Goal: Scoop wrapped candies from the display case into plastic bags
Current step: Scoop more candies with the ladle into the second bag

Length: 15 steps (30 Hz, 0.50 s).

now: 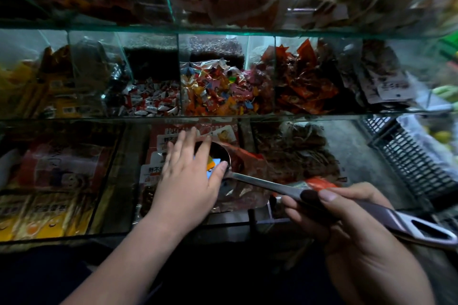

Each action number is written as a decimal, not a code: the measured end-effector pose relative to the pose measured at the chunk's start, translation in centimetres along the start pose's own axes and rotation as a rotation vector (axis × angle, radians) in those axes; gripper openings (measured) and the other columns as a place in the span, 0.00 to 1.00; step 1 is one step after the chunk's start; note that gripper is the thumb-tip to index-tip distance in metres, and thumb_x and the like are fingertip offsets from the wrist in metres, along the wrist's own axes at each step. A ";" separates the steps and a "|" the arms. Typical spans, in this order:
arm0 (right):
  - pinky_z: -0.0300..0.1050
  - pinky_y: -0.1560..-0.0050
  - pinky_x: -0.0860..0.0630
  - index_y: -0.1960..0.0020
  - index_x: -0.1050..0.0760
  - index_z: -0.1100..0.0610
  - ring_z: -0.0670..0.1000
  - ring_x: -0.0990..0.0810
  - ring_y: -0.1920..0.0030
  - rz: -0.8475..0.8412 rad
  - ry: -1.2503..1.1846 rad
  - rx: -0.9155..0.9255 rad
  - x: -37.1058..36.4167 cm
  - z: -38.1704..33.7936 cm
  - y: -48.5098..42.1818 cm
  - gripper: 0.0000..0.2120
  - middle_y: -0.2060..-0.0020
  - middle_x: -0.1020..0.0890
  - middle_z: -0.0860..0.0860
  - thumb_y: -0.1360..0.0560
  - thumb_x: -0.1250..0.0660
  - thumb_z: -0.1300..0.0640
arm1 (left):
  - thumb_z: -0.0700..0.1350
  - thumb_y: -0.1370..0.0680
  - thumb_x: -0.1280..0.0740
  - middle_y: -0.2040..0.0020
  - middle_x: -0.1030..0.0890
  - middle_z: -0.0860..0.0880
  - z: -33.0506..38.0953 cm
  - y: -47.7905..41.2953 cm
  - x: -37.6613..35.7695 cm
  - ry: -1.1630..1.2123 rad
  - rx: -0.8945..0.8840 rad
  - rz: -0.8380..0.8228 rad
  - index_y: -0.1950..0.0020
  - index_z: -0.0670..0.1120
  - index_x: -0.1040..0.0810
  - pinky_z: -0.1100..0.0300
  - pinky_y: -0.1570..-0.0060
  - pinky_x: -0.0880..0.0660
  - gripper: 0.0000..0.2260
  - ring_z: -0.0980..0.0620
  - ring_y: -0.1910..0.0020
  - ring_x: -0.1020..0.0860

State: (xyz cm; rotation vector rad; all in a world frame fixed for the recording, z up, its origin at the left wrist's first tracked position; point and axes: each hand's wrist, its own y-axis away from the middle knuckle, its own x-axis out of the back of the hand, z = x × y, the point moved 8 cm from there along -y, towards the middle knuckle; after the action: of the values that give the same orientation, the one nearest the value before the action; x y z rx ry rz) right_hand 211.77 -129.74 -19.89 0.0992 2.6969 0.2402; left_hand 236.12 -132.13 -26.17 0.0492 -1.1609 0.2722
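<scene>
My right hand [347,220] grips the dark handle of a metal ladle [270,187], whose bowl sits left of it over the lower shelf. A few wrapped candies [213,164], blue and orange, lie in the bowl. My left hand [188,176] is spread flat over the bowl's left side, fingers straight and thumb by the rim, covering part of the candies. Colourful wrapped candies [223,91] fill the middle glass compartment above. No plastic bag is clearly visible.
The glass display case [223,116] has shelves divided by panes. Red-and-white candies [153,99] sit left of the colourful ones, red packets [304,86] to the right. Boxed snacks [54,176] lie at lower left. A black plastic crate [409,156] stands at right.
</scene>
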 end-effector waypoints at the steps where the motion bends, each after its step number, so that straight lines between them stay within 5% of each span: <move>1: 0.51 0.68 0.16 0.63 0.30 0.62 0.69 0.15 0.66 0.002 -0.002 0.003 -0.2 -0.1 0.0 0.07 0.70 0.18 0.62 0.39 0.33 0.66 | 0.70 0.21 0.61 0.17 0.55 0.52 0.4 -0.2 0.3 -0.001 -0.027 0.003 0.18 0.54 0.46 0.59 0.29 0.70 0.35 0.55 0.20 0.62; 9: 0.50 0.64 0.15 0.69 0.26 0.54 0.67 0.14 0.64 -0.024 -0.077 0.063 -1.7 -2.3 -0.9 0.08 0.72 0.17 0.60 0.36 0.33 0.66 | 0.61 0.17 0.52 0.18 0.42 0.50 3.2 -3.2 3.6 -0.013 -0.230 0.073 0.19 0.50 0.39 0.53 0.21 0.61 0.28 0.52 0.19 0.52; 12: 0.49 0.59 0.14 0.63 0.27 0.55 0.64 0.12 0.61 -0.006 -0.147 0.064 -2.7 -2.6 -2.6 0.13 0.70 0.16 0.57 0.24 0.36 0.70 | 0.58 0.15 0.45 0.19 0.41 0.49 4.1 -6.2 5.5 0.026 -0.260 0.141 0.20 0.48 0.37 0.49 0.20 0.55 0.26 0.51 0.19 0.48; 15: 0.44 0.57 0.15 0.55 0.28 0.62 0.59 0.12 0.58 -0.025 -0.239 0.055 -4.3 -2.6 -5.2 0.06 0.69 0.15 0.55 0.19 0.38 0.66 | 0.58 0.16 0.43 0.19 0.41 0.48 4.6 -8.7 7.6 0.144 -0.242 0.227 0.19 0.49 0.39 0.49 0.21 0.50 0.27 0.49 0.20 0.46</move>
State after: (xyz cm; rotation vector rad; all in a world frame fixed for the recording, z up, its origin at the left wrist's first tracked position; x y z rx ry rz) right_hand 214.36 -135.69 -16.71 0.1040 2.4656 0.1365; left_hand 236.86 -139.94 -16.52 -0.3121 -1.0487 0.3285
